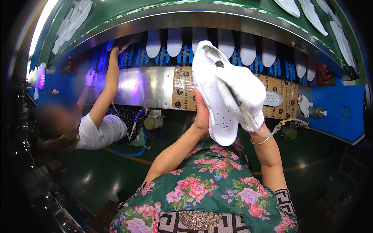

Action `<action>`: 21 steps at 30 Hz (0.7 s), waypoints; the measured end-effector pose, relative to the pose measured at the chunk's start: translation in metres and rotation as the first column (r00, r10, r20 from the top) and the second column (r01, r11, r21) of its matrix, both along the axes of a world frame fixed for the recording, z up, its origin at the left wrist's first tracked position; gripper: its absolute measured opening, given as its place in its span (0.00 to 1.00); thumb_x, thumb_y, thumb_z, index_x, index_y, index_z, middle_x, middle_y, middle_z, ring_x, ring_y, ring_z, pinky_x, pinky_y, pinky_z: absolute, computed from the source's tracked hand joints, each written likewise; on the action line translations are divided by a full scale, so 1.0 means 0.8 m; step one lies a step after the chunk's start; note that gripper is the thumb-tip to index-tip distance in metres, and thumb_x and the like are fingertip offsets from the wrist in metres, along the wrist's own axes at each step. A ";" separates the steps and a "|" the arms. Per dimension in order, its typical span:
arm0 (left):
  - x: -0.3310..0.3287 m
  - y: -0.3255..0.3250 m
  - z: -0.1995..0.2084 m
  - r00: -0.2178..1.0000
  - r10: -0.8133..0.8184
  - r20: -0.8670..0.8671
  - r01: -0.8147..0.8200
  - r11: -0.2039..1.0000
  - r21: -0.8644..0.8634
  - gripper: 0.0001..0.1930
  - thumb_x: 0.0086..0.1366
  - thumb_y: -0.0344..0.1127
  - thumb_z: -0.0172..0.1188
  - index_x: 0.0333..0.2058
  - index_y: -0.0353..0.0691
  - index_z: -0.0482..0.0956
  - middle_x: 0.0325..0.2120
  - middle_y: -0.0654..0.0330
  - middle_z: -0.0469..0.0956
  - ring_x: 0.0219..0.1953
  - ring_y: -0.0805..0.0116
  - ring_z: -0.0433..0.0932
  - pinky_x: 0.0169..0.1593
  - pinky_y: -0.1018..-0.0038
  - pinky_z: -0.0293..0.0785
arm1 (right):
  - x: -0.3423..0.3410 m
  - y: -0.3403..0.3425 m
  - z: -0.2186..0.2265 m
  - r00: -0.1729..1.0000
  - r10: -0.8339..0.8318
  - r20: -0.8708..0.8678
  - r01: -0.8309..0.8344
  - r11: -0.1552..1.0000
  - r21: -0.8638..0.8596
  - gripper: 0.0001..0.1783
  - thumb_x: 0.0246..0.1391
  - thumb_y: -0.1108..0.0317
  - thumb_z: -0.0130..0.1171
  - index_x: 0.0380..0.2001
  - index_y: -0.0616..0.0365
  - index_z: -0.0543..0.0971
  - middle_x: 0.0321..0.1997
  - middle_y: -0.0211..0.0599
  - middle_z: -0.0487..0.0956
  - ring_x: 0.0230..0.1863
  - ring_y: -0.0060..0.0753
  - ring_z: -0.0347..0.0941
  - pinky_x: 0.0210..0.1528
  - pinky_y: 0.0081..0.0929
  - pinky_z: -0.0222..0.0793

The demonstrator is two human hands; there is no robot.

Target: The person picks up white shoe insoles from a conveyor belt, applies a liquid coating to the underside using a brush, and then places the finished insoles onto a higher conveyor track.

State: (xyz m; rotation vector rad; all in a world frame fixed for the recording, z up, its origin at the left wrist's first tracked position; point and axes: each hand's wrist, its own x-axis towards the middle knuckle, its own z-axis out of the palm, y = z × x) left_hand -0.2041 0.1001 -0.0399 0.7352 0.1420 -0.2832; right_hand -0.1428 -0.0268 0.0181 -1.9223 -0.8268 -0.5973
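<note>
A white clog [222, 130] with small holes in its front part is held up before me, its holed end toward me. My left hand [202, 113], bare, grips its left side, the fingers passing behind it. In my right hand [244, 95], which wears a white knit glove, is a brush [212, 51] with a dark handle and a thin tube trailing toward my wrist. The bristles are at the clog's far end, over its opening; whether they touch it I cannot tell. Cardboard [182, 91] lies on the bench beyond, with a white sole piece [274, 99] on it.
White soles [153, 44] stand in a row by blue clamps [185, 55] under a metal edge [155, 22]. A co-worker [103, 130] reaches into the row at left. At right are a blue panel [338, 110], a bottle [319, 112] and a hose [289, 122].
</note>
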 end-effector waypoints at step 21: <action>0.010 0.050 -0.034 0.993 0.104 0.053 -0.111 0.980 0.163 0.52 0.60 0.81 0.28 0.68 0.42 0.53 0.61 0.54 0.66 0.61 0.59 0.68 0.63 0.62 0.68 | -0.014 0.011 -0.019 0.928 0.227 -0.296 -0.122 0.935 0.333 0.16 0.46 0.74 0.67 0.42 0.55 0.84 0.42 0.38 0.84 0.39 0.35 0.81 0.40 0.31 0.77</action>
